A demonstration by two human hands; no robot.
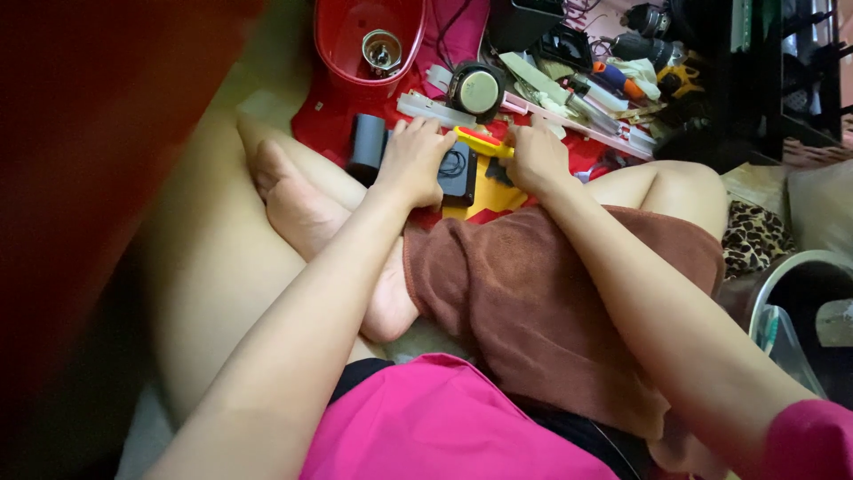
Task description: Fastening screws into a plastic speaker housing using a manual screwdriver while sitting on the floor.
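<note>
Left hand [410, 160] lies palm-down, fingers spread, on a black box [458, 173], a flat hard-edged part on the floor just ahead of the crossed legs. Right hand [533, 158] is curled around the end of a yellow tool [480, 142] with a red tip, which crosses above the box's far edge. Hands sit close together, not touching. Beyond the box: round speaker [478, 91], glossy red bowl [369, 40], cluttered tools, little free room. Near side: soft brown towel [542, 302] over the lap.
</note>
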